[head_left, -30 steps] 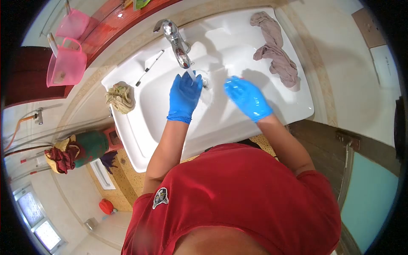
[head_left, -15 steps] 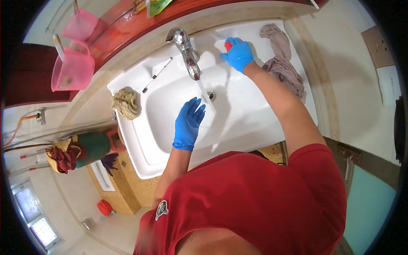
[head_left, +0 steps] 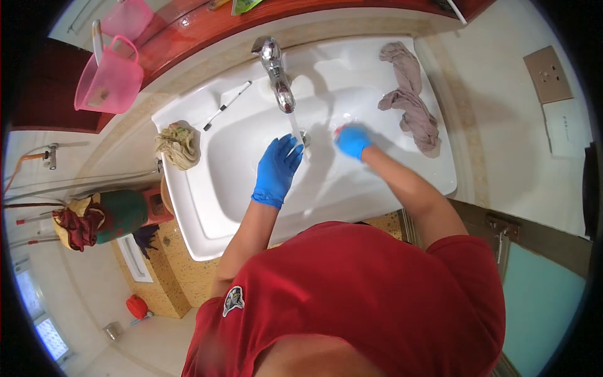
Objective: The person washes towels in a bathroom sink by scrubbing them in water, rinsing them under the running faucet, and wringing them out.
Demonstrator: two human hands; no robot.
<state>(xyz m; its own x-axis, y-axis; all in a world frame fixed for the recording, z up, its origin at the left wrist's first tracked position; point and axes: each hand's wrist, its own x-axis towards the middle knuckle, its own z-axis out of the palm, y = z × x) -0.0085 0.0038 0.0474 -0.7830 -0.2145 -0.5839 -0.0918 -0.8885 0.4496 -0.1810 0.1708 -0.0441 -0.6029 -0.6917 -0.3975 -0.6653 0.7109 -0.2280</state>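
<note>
My left hand (head_left: 276,171), in a blue glove, is held over the white sink basin (head_left: 235,169) with its fingers stretched out, beside the water running from the chrome faucet (head_left: 275,72). Nothing is in it. On the right of the drain (head_left: 304,137), my right hand (head_left: 354,142), also gloved in blue and smeared by motion, is down in the basin, closed on a small red object (head_left: 340,131). Most of that object is hidden by the glove, so its kind is unclear. Water splashes or suds show just above it.
A black-and-white toothbrush-like stick (head_left: 227,105) lies on the sink's back left ledge. A beige crumpled cloth (head_left: 178,146) rests on the left rim, a mauve cloth (head_left: 411,103) on the right. A pink mug (head_left: 108,81) stands on the red shelf (head_left: 188,53).
My right hand has moved from the sink's back ledge down into the basin, carrying the red object. My left hand has stayed almost in place near the running water. The view has shifted slightly.
</note>
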